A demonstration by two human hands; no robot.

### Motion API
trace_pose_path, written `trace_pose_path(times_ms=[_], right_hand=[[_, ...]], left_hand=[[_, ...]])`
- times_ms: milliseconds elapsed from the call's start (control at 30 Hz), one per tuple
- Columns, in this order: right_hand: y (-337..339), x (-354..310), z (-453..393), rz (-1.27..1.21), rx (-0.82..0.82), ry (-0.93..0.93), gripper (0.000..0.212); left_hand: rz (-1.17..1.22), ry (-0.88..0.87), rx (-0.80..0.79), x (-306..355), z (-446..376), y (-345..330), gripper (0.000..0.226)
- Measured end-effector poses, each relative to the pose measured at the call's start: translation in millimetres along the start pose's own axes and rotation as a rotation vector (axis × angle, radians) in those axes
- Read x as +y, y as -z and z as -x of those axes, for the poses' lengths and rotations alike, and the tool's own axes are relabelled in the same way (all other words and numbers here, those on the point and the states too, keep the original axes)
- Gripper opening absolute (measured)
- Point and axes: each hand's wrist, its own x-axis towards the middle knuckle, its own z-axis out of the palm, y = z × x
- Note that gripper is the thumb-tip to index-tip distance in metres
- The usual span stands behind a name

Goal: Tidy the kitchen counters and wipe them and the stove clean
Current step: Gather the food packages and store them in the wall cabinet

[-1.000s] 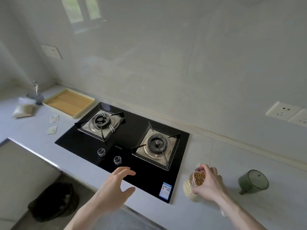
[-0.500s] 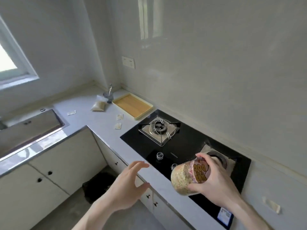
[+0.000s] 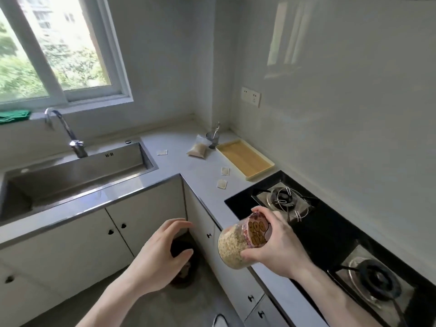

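My right hand [image 3: 280, 249] grips a clear jar of pale grains [image 3: 232, 249] with a pink patterned lid, tilted on its side in the air above the counter's front edge, just left of the black glass stove [image 3: 330, 234]. My left hand [image 3: 160, 253] hovers open and holds nothing, in front of the white cabinets. On the grey counter [image 3: 186, 159] lie a small bag of grains [image 3: 197, 150], three small paper sachets [image 3: 222, 184] and a yellow tray [image 3: 245, 159]. Loose paper clips [image 3: 286, 199] lie on the stove's left burner.
A steel sink [image 3: 70, 175] with a tap [image 3: 68, 133] sits under the window at left. A green cloth [image 3: 14, 115] lies on the sill. A small metal strainer cup [image 3: 213, 137] stands in the corner. A dark bin [image 3: 186, 265] stands on the floor below my left hand.
My view has swung left from the stove to the sink corner. My right hand has lifted the jar off the counter right of the stove and carried it left; my left hand stays open.
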Motion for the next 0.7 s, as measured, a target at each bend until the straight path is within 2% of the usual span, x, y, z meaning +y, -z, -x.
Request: trace_pose_path(times_ms=[300, 700], right_hand=[[-49, -25, -122, -0.001, -0.067, 0.043, 0.100], [-92, -18, -305, 0.073, -0.104, -0.017, 0.103]], left_hand=[[0.002, 0.122, 0.060, -68, -47, 43, 0.050], [-0.001, 0.195, 0.046, -128, -194, 83, 0.050]])
